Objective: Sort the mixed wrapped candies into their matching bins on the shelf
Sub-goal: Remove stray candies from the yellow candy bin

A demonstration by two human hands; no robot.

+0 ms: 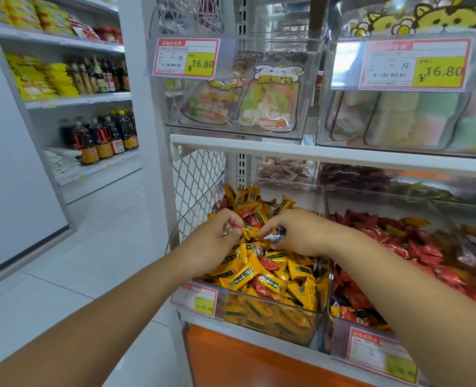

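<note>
both hands [217, 236] pinching candies [275, 235], yellow-candy bin [273, 311]

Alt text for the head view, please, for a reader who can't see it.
Both hands reach into a clear bin of yellow candies on a shop shelf: the left hand pinches a red-wrapped candy, the right hand a purple-and-white candy. Red candies fill the next bin to the right.

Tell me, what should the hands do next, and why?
Probably lift the left hand out and carry its red candy across to the red bin. It sits over the yellow bin, where red doesn't match. The right hand pinches a purple-white candy; I can't tell its bin.
</note>
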